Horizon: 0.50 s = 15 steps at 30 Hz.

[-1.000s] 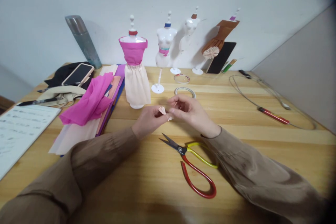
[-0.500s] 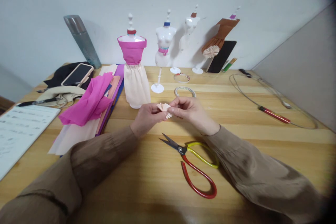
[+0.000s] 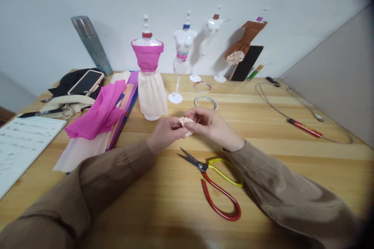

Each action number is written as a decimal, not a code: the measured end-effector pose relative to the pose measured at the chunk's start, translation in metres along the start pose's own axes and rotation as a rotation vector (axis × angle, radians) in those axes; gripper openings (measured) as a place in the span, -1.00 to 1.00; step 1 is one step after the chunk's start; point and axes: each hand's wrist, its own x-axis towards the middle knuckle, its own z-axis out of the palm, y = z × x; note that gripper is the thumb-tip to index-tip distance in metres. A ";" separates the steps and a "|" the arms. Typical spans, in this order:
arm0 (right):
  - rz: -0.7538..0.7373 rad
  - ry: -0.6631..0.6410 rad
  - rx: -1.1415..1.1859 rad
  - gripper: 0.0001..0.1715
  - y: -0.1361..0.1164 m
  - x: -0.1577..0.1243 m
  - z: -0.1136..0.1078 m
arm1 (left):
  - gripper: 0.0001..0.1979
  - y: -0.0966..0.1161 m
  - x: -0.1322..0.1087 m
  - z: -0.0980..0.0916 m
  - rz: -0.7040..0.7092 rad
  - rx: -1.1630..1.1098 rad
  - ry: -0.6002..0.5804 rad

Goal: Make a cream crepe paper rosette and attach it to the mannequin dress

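A small cream pleated paper rosette (image 3: pixel 186 121) is pinched between my two hands above the middle of the table. My left hand (image 3: pixel 165 134) grips it from the left with thumb and fingers. From the right, my right hand (image 3: pixel 209 124) closes thumb and fingers on the same rosette, hiding part of it. Just below my hands lies a pair of scissors (image 3: pixel 201 166) with parted blades and one red and one yellow handle. Behind my left hand stands a mannequin in a pink top and cream skirt (image 3: pixel 152 89).
Two tape rolls (image 3: pixel 206 102) lie beyond my hands. Bare white mannequins (image 3: pixel 184 41) and one in a brown dress (image 3: pixel 249 35) stand at the back. Pink paper (image 3: pixel 99 113), a phone (image 3: pixel 87 81) and a notebook (image 3: pixel 26 144) lie left; a red-handled corded tool (image 3: pixel 305 127) lies right.
The pleated rosette has turned between my fingers and looks more fanned out and rounder. My left hand has shifted very slightly right; the things on the table stay put.
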 end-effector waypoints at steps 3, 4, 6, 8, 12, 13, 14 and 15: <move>0.012 -0.010 -0.039 -0.74 0.002 0.000 0.001 | -0.88 -0.001 -0.001 0.000 -0.010 0.011 -0.053; 0.025 -0.005 -0.040 -0.74 0.002 0.000 0.001 | -0.86 -0.002 -0.001 0.000 -0.025 0.002 -0.064; 0.050 0.023 -0.013 -0.71 0.002 0.001 0.000 | -0.81 -0.001 -0.002 -0.001 -0.062 -0.028 -0.066; 0.065 0.066 0.026 -0.69 0.001 0.002 -0.001 | -0.74 0.000 -0.002 -0.002 -0.091 -0.071 -0.051; 0.067 0.166 0.088 -0.67 0.000 0.003 0.000 | -0.67 0.001 -0.002 -0.003 -0.101 -0.118 -0.006; 0.071 0.173 0.109 -0.67 0.000 0.003 0.001 | -0.69 0.001 -0.002 -0.002 -0.103 -0.109 0.007; 0.076 0.167 0.134 -0.67 0.001 0.003 0.002 | -0.72 0.001 -0.001 -0.002 -0.104 -0.097 0.020; 0.082 0.150 0.159 -0.67 0.001 0.003 0.003 | -0.75 0.000 -0.001 -0.002 -0.105 -0.089 0.033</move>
